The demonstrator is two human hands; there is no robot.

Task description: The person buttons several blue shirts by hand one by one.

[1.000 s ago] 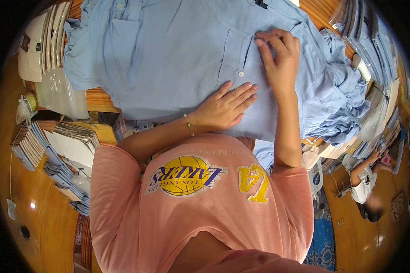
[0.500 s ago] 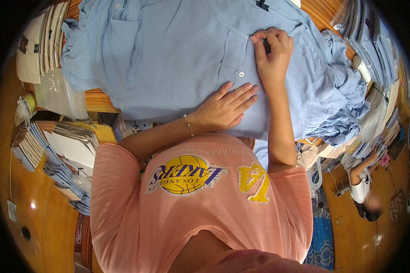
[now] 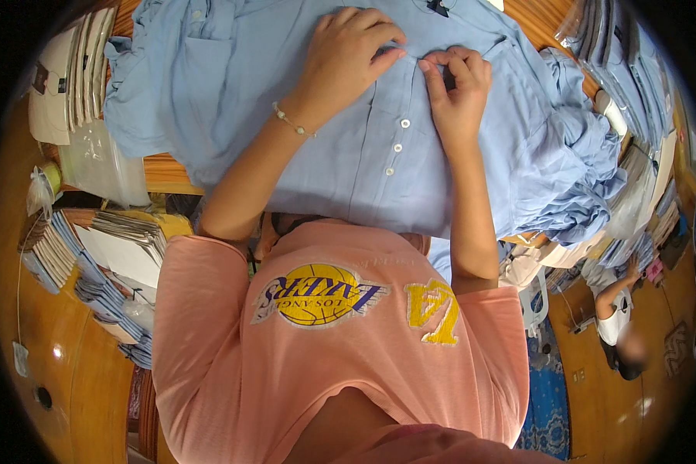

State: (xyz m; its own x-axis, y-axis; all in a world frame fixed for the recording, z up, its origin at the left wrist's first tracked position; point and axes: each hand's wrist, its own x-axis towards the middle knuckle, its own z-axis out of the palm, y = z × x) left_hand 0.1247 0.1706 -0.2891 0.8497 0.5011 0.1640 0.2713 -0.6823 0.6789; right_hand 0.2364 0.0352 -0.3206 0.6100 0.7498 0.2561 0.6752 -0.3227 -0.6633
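The single wide fisheye view looks steeply down from the wearer's head, the left of two cameras side by side. The pink T-shirt [image 3: 340, 348] is nearest, filling the lower middle; farther off, at the upper middle, come the left hand [image 3: 348, 48], the right hand [image 3: 458, 81] and the blue shirt [image 3: 309, 166]. Another person [image 3: 615, 323] appears small and tipped at the right edge, well away. Straight edges bow outward toward black corners.
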